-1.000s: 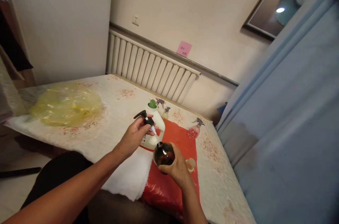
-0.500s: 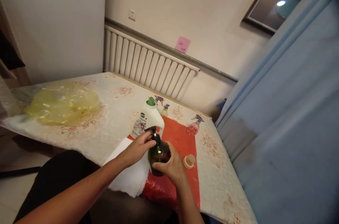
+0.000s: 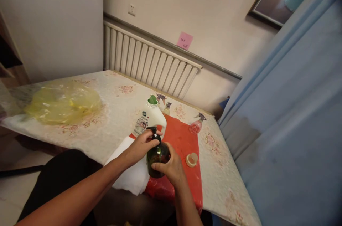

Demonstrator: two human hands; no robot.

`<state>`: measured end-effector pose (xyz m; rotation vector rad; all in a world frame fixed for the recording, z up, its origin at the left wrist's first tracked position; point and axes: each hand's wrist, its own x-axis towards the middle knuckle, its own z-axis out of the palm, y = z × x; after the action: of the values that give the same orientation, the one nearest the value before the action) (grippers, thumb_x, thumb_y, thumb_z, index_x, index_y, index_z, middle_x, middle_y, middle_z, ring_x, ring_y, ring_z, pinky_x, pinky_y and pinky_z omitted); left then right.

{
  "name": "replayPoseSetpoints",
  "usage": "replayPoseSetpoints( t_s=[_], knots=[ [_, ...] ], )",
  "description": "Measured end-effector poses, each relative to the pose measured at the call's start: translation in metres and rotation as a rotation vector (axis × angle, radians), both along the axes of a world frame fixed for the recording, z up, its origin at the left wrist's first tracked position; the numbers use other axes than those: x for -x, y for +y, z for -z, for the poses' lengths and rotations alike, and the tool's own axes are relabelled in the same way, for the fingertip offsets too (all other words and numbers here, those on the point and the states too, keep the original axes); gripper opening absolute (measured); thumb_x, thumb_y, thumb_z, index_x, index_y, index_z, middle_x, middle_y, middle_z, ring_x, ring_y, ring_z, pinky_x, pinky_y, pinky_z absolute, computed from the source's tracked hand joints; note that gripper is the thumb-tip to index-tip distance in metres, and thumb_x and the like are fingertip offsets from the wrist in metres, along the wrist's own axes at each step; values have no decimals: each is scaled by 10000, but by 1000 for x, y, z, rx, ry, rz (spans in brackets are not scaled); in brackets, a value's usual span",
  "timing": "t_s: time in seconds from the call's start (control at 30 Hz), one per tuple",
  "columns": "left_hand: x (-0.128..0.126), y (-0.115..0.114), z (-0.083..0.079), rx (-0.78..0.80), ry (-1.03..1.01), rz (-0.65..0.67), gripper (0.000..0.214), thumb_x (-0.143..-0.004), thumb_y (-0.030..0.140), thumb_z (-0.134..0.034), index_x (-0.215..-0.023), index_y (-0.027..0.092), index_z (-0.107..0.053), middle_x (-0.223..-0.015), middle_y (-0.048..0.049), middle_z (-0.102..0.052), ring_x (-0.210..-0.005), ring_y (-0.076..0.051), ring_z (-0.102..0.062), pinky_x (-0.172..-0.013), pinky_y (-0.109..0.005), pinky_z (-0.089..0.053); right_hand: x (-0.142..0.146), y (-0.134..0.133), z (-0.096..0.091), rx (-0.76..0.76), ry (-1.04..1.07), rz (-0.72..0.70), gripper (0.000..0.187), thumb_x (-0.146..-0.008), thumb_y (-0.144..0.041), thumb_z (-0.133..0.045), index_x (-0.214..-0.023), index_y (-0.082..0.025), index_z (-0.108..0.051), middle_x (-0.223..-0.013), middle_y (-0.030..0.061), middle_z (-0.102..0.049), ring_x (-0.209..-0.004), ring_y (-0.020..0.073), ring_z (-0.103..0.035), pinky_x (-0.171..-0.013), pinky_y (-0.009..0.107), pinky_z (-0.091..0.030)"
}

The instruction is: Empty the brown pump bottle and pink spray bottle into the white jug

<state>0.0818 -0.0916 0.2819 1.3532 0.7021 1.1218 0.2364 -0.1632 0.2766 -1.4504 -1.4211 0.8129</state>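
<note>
Over the red mat [image 3: 184,138] at the table's [image 3: 112,112] near edge sits the bottle [image 3: 157,155]: dark, glossy, round-bodied, upright. The right hand [image 3: 171,168] is wrapped firmly round its lower side, and the left hand [image 3: 139,145] is pinched closed on the black pump top [image 3: 153,132] at the neck. Fingers hide the bottle's base, and it's hard to tell whether the pump is fully seated.

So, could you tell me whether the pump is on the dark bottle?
On: the pump sits on the dark bottle, left hand gripping it. Tightness: cannot tell.
</note>
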Motion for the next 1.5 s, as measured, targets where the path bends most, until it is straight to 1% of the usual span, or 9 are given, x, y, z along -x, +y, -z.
replayPoseSetpoints(
  t_s=[0.23,0.43,0.63,0.77,1.0,1.07,1.2,1.37,1.5],
  knots=[
    [-5,-1,2,82,-133,77,428,-703,303,-731,-1110,183,-676,-1059,-69,-723,-1090,-288,-614,-969,-377,-434,-3,0,2,-4,32,-10,621,-526,-199,-824,-1120,-226,-645,-977,1,-719,-901,236,-662,-827,346,-530],
    [-10,-3,-2,100,-54,4,352,-690,308,-745,-1010,184,-669,-913,-24,-698,-885,-231,-628,-819,-320,-456,-2,-2,3,11,10,13,635,-524,-209,-835,-1128,-233,-638,-986,-1,-714,-916,237,-652,-830,341,-518],
    [-12,1,-1,68,-164,147,417,-721,280,-700,-1127,189,-671,-1063,-66,-709,-1082,-263,-595,-945,-346,-420,-6,-3,9,-15,61,3,591,-543,-224,-822,-1108,-229,-649,-983,-1,-715,-916,232,-657,-838,342,-519],
    [-13,1,1,51,-97,68,434,-727,281,-710,-1147,181,-662,-1095,-62,-700,-1086,-261,-597,-956,-350,-431,-6,-2,9,-16,89,-5,609,-535,-218,-826,-1117,-232,-649,-1009,1,-715,-939,234,-656,-859,346,-514],
    [-12,9,9,57,-53,109,530,-791,383,-665,-1278,187,-590,-1269,-106,-660,-1224,-283,-563,-1021,-393,-422,-14,4,18,-6,152,1,604,-533,-222,-840,-1105,-223,-645,-1028,15,-724,-973,258,-662,-885,363,-510],
    [-10,15,24,34,20,10,510,-825,434,-626,-1268,184,-590,-1285,-112,-650,-1229,-283,-565,-1019,-399,-429,-22,10,24,-3,175,32,636,-529,-222,-842,-1132,-221,-637,-1051,24,-728,-987,267,-666,-898,373,-507],
    [5,37,79,-42,412,-161,361,-840,452,-531,-1041,173,-641,-889,-61,-728,-893,-262,-678,-826,-386,-515,-48,31,37,9,143,177,681,-510,-224,-844,-1156,-223,-628,-1076,34,-733,-1022,286,-666,-930,395,-501],
    [40,69,159,-441,842,-349,289,-896,376,-445,-990,176,-631,-981,-105,-698,-943,-283,-645,-877,-436,-502,-83,78,55,-33,108,286,644,-533,-295,-832,-1143,-231,-633,-1063,22,-737,-1013,281,-672,-921,393,-516],
    [56,79,190,-664,1040,-344,278,-957,349,-417,-983,195,-647,-964,-95,-683,-940,-279,-630,-892,-445,-497,-105,126,68,-113,105,376,615,-513,-282,-825,-1098,-225,-646,-1013,33,-742,-977,281,-682,-889,392,-535]
  ],
)
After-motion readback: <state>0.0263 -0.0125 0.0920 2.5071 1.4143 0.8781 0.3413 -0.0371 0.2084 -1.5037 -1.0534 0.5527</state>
